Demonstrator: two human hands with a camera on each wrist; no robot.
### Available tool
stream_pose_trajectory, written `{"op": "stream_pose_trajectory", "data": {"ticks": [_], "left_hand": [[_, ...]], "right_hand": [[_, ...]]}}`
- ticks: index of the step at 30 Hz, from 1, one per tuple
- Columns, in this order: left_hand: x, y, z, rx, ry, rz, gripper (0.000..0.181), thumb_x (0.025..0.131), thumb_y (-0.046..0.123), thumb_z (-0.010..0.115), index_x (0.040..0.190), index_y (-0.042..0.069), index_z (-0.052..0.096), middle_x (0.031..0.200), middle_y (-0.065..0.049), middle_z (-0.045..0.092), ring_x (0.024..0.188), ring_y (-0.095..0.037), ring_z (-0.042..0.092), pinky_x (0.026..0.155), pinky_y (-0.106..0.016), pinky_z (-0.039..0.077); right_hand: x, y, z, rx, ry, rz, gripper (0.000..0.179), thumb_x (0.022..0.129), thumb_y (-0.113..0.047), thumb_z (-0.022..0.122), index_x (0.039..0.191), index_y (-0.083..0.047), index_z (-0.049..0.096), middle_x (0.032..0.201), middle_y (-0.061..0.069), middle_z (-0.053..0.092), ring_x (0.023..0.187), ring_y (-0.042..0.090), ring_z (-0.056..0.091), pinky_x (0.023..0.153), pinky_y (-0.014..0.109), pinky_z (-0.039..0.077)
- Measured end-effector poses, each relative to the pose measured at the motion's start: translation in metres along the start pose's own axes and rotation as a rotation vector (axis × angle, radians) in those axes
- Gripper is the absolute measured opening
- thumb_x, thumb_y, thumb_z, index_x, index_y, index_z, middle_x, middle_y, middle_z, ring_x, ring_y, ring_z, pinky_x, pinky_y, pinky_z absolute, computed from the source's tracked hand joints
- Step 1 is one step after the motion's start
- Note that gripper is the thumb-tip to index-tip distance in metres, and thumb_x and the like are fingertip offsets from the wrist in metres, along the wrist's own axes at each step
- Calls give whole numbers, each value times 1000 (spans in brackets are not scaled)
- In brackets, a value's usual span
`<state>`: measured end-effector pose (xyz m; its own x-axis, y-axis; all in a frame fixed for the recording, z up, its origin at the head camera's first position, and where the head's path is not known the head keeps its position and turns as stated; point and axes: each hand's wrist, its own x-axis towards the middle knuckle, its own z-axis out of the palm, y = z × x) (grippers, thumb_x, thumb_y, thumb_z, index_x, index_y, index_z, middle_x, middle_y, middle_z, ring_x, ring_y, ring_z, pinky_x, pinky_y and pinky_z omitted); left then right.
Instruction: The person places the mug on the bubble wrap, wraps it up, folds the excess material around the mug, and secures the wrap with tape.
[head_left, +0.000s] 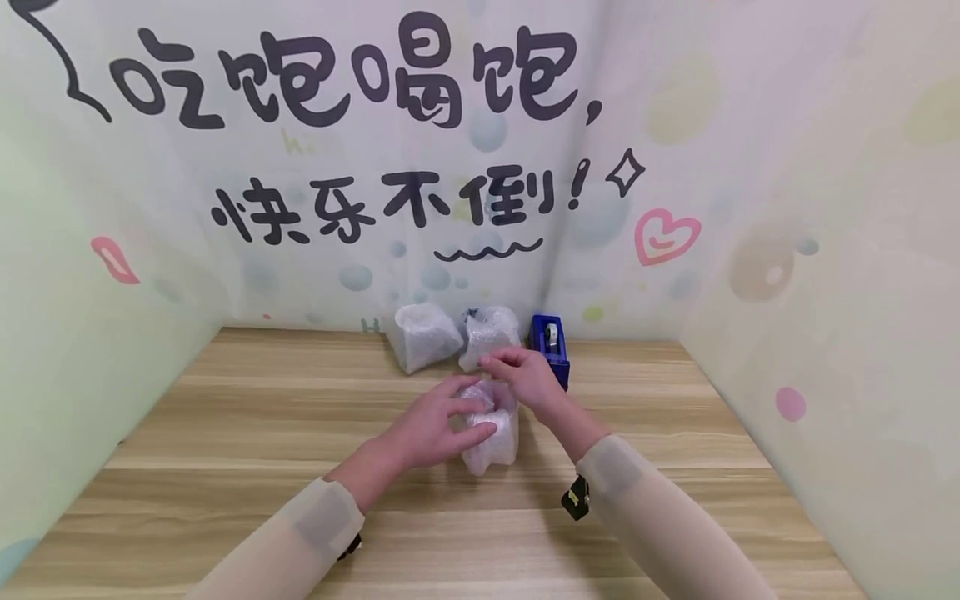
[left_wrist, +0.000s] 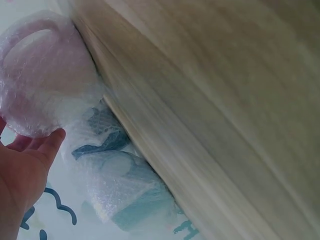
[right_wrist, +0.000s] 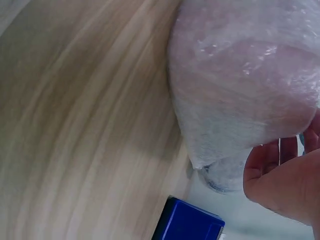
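Observation:
A mug in bubble wrap (head_left: 491, 442) stands on the table between both hands; its pinkish curved handle shows through the wrap (left_wrist: 42, 70) in the left wrist view. My left hand (head_left: 435, 425) reaches over it from the left, thumb and fingers spread at the upper edge and touching the wrap. Just above the far side of the upper edge is my right hand (head_left: 525, 379), its fingers loosely bent beside the wrap (right_wrist: 240, 95). Whether those fingertips touch the wrap is unclear.
Two more bubble-wrapped bundles (head_left: 427, 337) (head_left: 491, 329) sit at the table's back against the printed wall. To their right stands a blue tape dispenser (head_left: 551, 346) with a roll in it. Wood-grain tabletop (head_left: 300, 417) lies around them, with walls on both sides.

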<state>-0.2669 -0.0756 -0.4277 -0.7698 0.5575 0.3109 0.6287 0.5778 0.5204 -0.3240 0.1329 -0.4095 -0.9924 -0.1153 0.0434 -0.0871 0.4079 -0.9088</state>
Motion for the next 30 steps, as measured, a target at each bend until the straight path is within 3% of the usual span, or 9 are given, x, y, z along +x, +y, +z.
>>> {"op": "stream_pose_trajectory", "data": {"ticks": [8, 12, 16, 20, 25, 30], "left_hand": [[1, 2, 2, -17, 18, 8, 39, 103, 43, 75, 129, 14, 82, 165, -17, 53, 152, -40, 54, 121, -60, 50], [0, 0, 4, -54, 31, -2, 38, 102, 41, 76, 127, 13, 83, 167, -20, 48, 152, -42, 51, 122, -61, 49], [-1, -4, 7, -85, 58, -5, 36, 101, 40, 79, 123, 13, 84, 164, -21, 45, 150, -39, 52, 121, -60, 49], [-1, -4, 9, -93, 73, 8, 34, 100, 40, 80, 120, 12, 85, 161, -21, 47, 147, -38, 54, 121, -58, 50], [0, -5, 9, -100, 79, 4, 33, 100, 40, 81, 117, 12, 85, 164, -25, 45, 149, -42, 53, 119, -59, 52], [3, -5, 6, -109, 53, -37, 32, 99, 41, 80, 115, 13, 84, 168, -22, 48, 154, -46, 50, 122, -62, 48]], "right_hand": [[-1, 3, 3, -153, -12, 41, 27, 103, -36, 76, 112, -12, 84, 119, 6, 80, 111, 20, 68, 86, 27, 54], [0, 1, 2, -199, 13, 33, 33, 100, -36, 81, 114, -7, 73, 117, 9, 72, 108, 23, 65, 86, 32, 54], [1, -1, 0, -312, -28, -43, 27, 102, -36, 80, 106, -10, 77, 99, 3, 73, 92, 19, 64, 75, 29, 53], [0, 2, -6, -380, -142, -86, 33, 108, -42, 69, 92, -17, 83, 72, -6, 65, 73, 13, 57, 64, 27, 46], [-3, 6, -10, -362, -252, -147, 32, 111, -38, 64, 103, -15, 84, 83, -5, 72, 78, 11, 61, 70, 27, 52], [-4, 6, -2, -411, -195, -159, 29, 112, -32, 64, 112, -11, 84, 92, 0, 77, 85, 13, 67, 76, 28, 56]]}}
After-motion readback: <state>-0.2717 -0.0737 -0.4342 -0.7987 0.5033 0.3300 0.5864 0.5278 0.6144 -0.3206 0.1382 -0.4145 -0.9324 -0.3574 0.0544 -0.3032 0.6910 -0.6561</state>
